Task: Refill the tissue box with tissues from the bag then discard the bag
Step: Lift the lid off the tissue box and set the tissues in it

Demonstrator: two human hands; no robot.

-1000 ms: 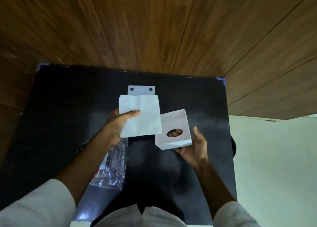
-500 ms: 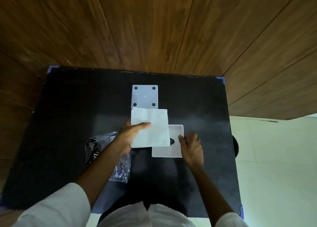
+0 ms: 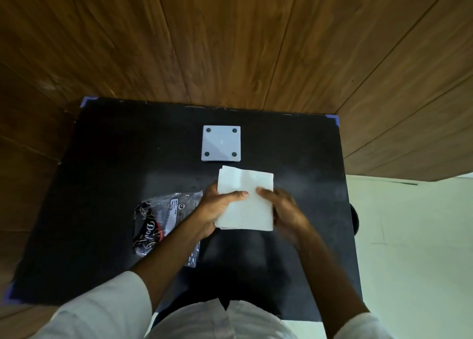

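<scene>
Both my hands are on the stack of tissues (image 3: 247, 200), held over the middle of the black table (image 3: 107, 159).

Left hand (image 3: 217, 208): closed on the stack's left edge, thumb lying across the top sheet, fingers hidden underneath.

Right hand (image 3: 286, 210): closed on the right edge, thumb tip pressed on the top sheet close to the left thumb, fingers out of sight beneath or behind the stack.

Tissues: white, roughly square, several layers showing at the top left corner where the edges are slightly fanned. A faint crease runs down the upper part.

Tissue box: I cannot see it; the stack and my hands cover whatever lies under them, so I cannot tell whether the stack rests on it.

Bag (image 3: 163, 218): clear plastic with black and red print and a white label, lying flat and crumpled on the table just left of my left hand; my left forearm crosses over its lower right part.

White square plate (image 3: 221, 143): four dark round holes, one by each corner, flat on the table just beyond the tissues, a narrow strip of table between them.

Wooden panelling (image 3: 230, 44) stands behind the table; pale floor (image 3: 409, 236) to the right.
</scene>
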